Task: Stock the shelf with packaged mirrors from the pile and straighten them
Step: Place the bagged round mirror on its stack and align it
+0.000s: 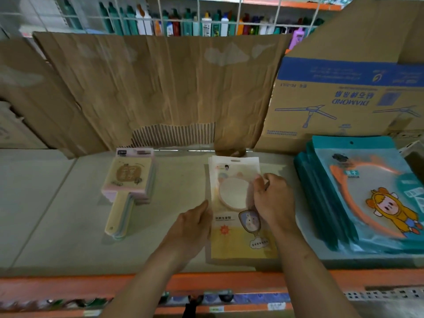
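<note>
A small stack of white-and-yellow packaged mirrors (234, 216) lies flat on the grey shelf (57, 203), near its front middle. My left hand (191, 228) presses against the stack's left edge, fingers together and flat. My right hand (274, 198) rests on the right side of the top pack, fingers curled over its edge near the round mirror window. To the left lies a stack of pastel hand mirrors with handles (129, 187). A pile of teal packs with a cartoon figure (367, 198) lies at the right.
Torn brown cardboard (160, 92) stands as a back wall behind the shelf. A printed carton (344, 95) stands at the back right. The orange shelf rail (206, 283) runs along the front. Bottles (183, 24) line a wire rack beyond.
</note>
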